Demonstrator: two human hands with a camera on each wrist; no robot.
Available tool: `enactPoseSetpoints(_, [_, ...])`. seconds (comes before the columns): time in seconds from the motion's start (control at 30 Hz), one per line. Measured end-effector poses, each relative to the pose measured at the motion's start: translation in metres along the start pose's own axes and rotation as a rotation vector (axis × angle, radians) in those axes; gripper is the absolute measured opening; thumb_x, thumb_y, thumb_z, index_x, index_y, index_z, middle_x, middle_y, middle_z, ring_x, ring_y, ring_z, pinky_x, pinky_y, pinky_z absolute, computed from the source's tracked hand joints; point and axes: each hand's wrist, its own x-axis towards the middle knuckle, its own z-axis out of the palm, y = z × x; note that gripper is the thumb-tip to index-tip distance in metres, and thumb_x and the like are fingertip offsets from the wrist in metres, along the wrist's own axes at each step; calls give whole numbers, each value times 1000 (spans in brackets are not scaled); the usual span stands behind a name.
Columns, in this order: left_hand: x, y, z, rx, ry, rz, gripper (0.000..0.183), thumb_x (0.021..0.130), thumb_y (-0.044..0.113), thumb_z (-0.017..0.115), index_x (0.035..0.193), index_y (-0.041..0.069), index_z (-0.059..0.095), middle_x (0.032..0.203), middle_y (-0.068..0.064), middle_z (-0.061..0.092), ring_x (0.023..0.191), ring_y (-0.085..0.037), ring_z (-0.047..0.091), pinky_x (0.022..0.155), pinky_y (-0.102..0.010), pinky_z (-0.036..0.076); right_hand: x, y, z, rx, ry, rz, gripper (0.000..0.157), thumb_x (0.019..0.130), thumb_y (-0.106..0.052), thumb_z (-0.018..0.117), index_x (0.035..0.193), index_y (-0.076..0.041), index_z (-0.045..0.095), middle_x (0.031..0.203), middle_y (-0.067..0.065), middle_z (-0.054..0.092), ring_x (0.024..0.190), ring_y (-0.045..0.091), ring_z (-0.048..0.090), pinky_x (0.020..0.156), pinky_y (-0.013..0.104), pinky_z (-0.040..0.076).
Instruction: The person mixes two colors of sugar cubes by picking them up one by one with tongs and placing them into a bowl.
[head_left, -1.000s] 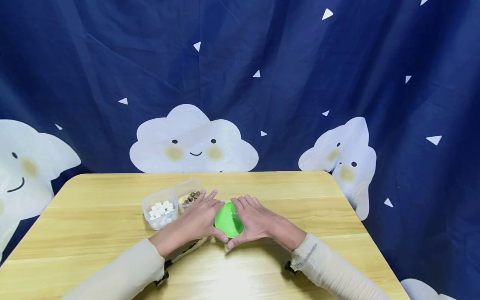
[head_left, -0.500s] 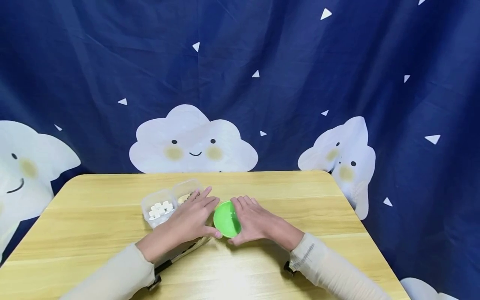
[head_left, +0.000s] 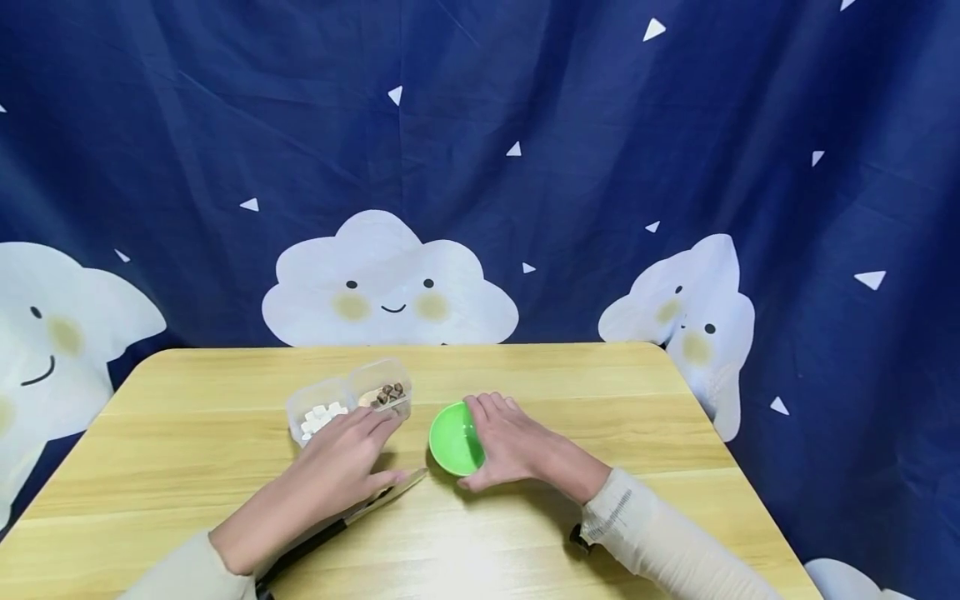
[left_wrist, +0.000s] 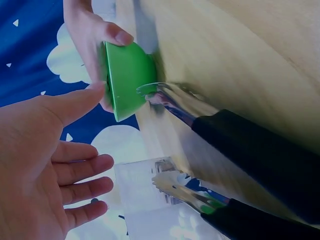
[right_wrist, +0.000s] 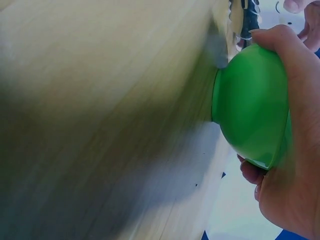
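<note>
A green bowl (head_left: 453, 440) stands upright on the table. My right hand (head_left: 512, 442) grips it from the right, thumb on the near side and fingers on the far side; the right wrist view shows the bowl's rounded outside (right_wrist: 252, 107). To the left, my left hand (head_left: 335, 467) hovers with nothing in it, its fingers apart in the left wrist view. Beneath it lie metal tongs (head_left: 386, 495) with black handles (left_wrist: 255, 145), partly hidden by the hand and sleeve. Beyond its fingertips is a clear two-part container (head_left: 348, 392).
White cubes (head_left: 321, 414) lie in the container's left compartment. Small brown pieces (head_left: 387, 392) are in the right one. Behind the wooden table (head_left: 585, 375) hangs a dark blue curtain (head_left: 570, 208) with printed clouds.
My left hand has let go of the bowl and moved left and nearer, over the tongs. The right hand stays on the bowl, which has hardly moved.
</note>
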Motion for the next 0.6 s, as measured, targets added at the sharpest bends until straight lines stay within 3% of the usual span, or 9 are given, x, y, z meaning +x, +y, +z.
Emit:
enactPoseSetpoints(0.4, [-15,-3,-2,16,47,-16,75,84,56,80,135,3,64,132,-16,70,121,-34,67,104,-50,54,0,1,1,-15,0,-9,126,68,-83,69,156,-1,31,139,12,55,119,19,52,100,33,48])
enactPoseSetpoints(0.6, [-26,-7,0,25,44,-33,82,79,60,82,137,4,63,129,-15,71,116,-34,69,99,-50,57,0,1,1,-16,-8,-2,126,68,-82,69,157,-2,30,139,12,55,120,19,51,100,33,47])
